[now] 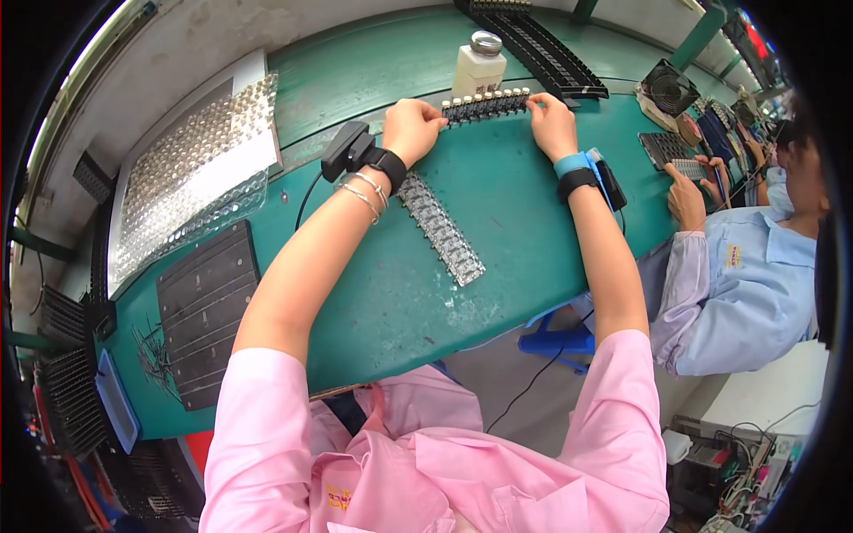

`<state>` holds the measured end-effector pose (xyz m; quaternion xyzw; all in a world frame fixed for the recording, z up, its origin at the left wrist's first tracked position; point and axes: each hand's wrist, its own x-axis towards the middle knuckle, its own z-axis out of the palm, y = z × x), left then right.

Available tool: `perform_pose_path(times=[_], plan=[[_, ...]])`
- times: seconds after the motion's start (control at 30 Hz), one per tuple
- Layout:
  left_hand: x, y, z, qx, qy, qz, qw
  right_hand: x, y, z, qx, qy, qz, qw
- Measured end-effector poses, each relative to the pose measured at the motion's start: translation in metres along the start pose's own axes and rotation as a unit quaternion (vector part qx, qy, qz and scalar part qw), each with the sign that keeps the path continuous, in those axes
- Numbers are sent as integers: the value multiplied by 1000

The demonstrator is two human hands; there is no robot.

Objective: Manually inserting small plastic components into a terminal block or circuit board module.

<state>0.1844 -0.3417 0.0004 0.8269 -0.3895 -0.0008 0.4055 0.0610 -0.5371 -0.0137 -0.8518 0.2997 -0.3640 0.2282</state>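
A dark strip with a row of pale round-topped parts [487, 107] is stretched between my hands at the far side of the green bench [524, 240]. My left hand [412, 130] pinches its left end, and my right hand [553, 126] pinches the right end. Right behind the strip stands a white bottle with a metal cap [480, 64], its lower part hidden. Below my left hand a silvery segmented strip [444, 233] lies slantwise on the bench, its upper end close to my wrist.
At left lie a clear bubbled plastic sheet [200, 169], a black ribbed board [209, 311] and loose thin dark pieces [153, 360]. A black rail [542, 49] rests at the back. To the right, a co-worker in blue [746, 275] handles a panel near a black fan [668, 87].
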Motion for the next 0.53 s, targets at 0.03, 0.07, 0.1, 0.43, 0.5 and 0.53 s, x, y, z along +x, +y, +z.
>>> perform_pose_path(times=[0.03,0.07,0.1,0.43,0.5,0.53], plan=[[0,0,0,-7,2,1,1000,1,1,0,0,-3,2,1000],[0,-2,1,-6,0,-3,1000,1,1,2,-2,4,-7,1000],[0,-4,0,-6,1,3,1000,1,1,2,-5,11,-15,1000],[-53,21,-50,19,-236,244,940,-13,12,-20,25,22,40,999],[-77,21,-63,34,-288,292,911,-14,31,-46,497,-286,221,789],[-85,21,-67,79,-308,321,892,-16,35,-44,497,-288,221,788]])
